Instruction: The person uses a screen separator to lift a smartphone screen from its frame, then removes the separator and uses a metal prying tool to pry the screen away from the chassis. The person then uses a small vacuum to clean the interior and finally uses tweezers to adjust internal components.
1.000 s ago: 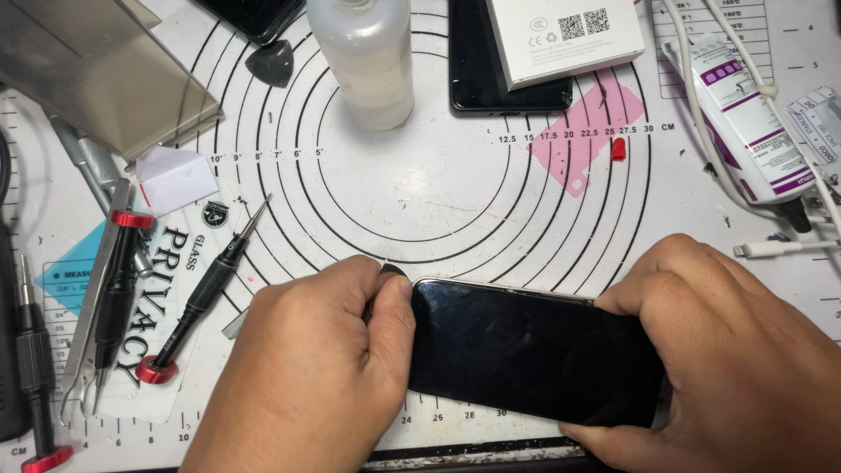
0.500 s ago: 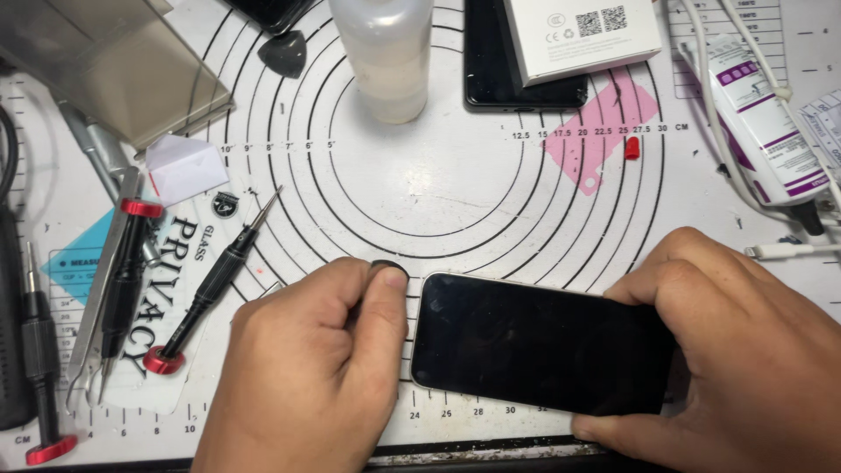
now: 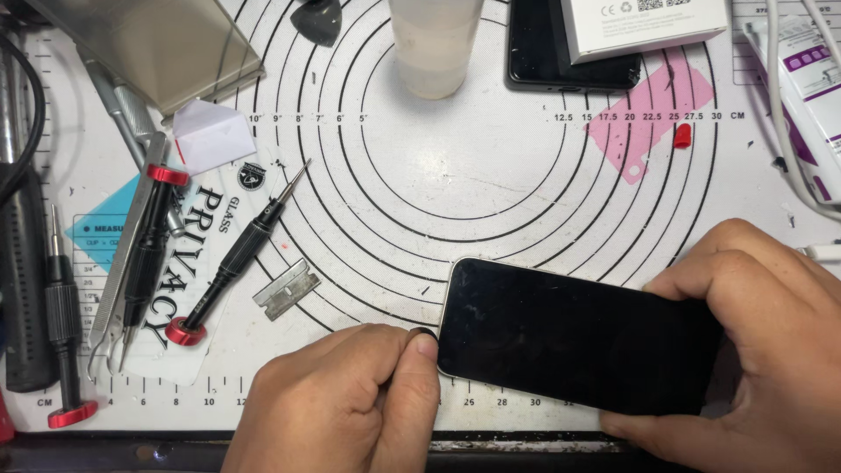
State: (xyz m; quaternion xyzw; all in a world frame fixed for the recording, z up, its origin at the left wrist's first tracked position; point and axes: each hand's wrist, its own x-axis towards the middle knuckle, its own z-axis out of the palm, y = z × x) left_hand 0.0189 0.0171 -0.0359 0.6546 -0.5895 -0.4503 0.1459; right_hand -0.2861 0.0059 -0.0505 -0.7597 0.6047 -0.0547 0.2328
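Observation:
A black smartphone [image 3: 578,337] lies screen up on the white work mat [image 3: 455,193] near its front edge. My right hand [image 3: 758,350] grips the phone's right end, fingers over its top edge and thumb under its lower edge. My left hand [image 3: 350,407] pinches a small black piece [image 3: 423,333] between thumb and forefinger and presses it against the phone's lower left corner. What that piece is I cannot make out.
A razor blade [image 3: 287,288] lies left of the phone. Black screwdrivers with red caps [image 3: 232,258] and tweezers [image 3: 123,254] lie at the left. A translucent bottle [image 3: 435,44], a second dark phone [image 3: 561,57], a white box [image 3: 644,22] and a pink film [image 3: 648,127] sit at the back.
The phone and both hands now sit further right in view. My left hand has slid off the phone's left end to its lower left corner, uncovering the razor blade on the mat.

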